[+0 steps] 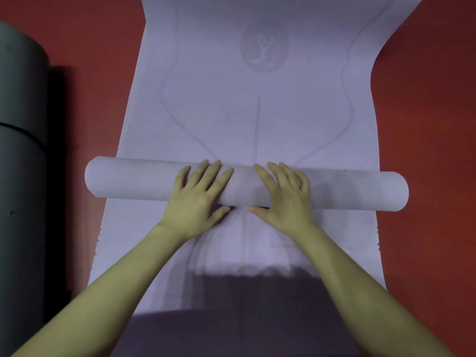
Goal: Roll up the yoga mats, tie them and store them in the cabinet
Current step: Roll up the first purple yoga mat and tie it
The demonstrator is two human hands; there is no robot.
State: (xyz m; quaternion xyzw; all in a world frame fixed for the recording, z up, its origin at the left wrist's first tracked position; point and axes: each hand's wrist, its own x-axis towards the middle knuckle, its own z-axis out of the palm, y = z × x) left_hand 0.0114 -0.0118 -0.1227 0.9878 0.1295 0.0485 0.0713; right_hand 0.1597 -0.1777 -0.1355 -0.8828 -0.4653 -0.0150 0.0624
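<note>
At nine o'clock a dark grey rolled mat [22,155] lies on the red floor [425,124], well apart from the hands. The lilac yoga mat [231,104] runs from six to twelve o'clock, its rolled part [128,180] lying across the middle. The left hand [198,199] and, just beside it toward three o'clock, the right hand [283,197] both rest flat on the roll, fingers spread and straight, gripping nothing. The mat looks light, soft and springy, likely to uncurl if released; pressing near the centre, or wider apart, should keep the roll even.
</note>
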